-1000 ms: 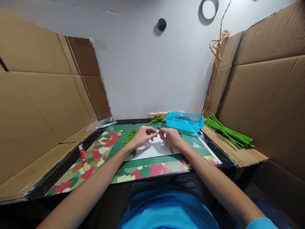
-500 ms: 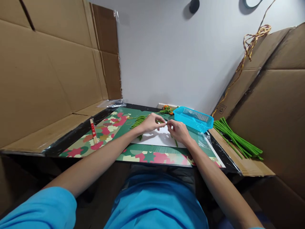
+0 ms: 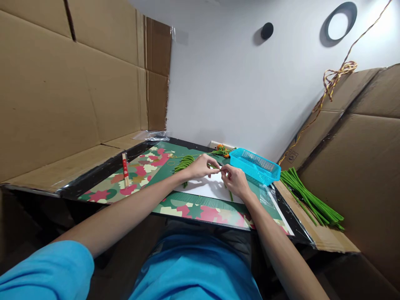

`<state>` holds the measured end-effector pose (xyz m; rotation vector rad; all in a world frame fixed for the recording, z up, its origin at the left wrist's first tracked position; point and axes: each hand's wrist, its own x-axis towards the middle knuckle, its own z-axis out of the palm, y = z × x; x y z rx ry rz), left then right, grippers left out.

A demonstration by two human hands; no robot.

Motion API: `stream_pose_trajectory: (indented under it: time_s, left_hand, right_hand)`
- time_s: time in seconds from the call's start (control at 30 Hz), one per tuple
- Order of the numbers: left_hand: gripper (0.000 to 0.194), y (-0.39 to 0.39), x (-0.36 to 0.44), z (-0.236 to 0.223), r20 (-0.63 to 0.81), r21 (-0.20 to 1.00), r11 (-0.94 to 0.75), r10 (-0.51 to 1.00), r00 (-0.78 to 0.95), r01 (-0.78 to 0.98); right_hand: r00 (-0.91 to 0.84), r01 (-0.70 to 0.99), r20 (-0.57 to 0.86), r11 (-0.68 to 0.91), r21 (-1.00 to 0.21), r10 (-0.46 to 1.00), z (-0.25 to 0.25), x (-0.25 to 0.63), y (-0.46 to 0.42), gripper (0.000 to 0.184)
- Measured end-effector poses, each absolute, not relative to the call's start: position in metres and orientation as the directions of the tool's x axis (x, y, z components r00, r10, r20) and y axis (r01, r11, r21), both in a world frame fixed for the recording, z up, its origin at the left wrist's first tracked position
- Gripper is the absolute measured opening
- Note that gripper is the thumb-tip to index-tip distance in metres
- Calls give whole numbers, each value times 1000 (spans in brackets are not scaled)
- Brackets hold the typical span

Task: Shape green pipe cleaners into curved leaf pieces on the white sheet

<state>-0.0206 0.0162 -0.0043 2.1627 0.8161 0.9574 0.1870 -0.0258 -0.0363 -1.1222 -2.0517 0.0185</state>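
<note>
My left hand (image 3: pixel 200 166) and my right hand (image 3: pixel 235 180) meet over a white sheet (image 3: pixel 211 191) on the patterned mat (image 3: pixel 140 175). Both pinch a thin green pipe cleaner (image 3: pixel 218 167) between their fingertips; its lower end (image 3: pixel 230 196) shows below my right hand. A bunch of bent green pipe cleaner pieces (image 3: pixel 183 162) lies just left of my left hand.
A blue mesh basket (image 3: pixel 254 166) stands behind my hands. A bundle of long green pipe cleaners (image 3: pixel 309 199) lies on cardboard at the right. Orange and green finished pieces (image 3: pixel 221 149) sit by the wall. A pair of chopsticks (image 3: pixel 125 168) lies at the left. Cardboard walls stand on both sides.
The view has swung left and tilted. My hands stay together on the green pipe cleaner, with the fingers shifted a little.
</note>
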Motion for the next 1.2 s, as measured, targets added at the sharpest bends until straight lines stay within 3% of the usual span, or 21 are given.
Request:
stream_pose_trajectory:
  time_s: [0.13,0.67,0.93,1.2]
  left_hand:
    - [16,18,-20,-5,406,740,-618,725,556,265]
    - [27,24,-23,-1,324,828,-518,755,570,215]
    - [17,25,-25,1,296,817,-531,721,626,225]
    - [25,27,-28,-1,333,786,-567,726,602,248]
  right_hand:
    - [-290,684,636,619,-386,716,-37,186,-25,16]
    - [-241,340,585,632,-696,774,-32,185,-23,16]
    - [-327,370,539,630,-683,777,-35,190,-19,23]
    - [-311,455,532,615,-644,787,-35,189,-20,20]
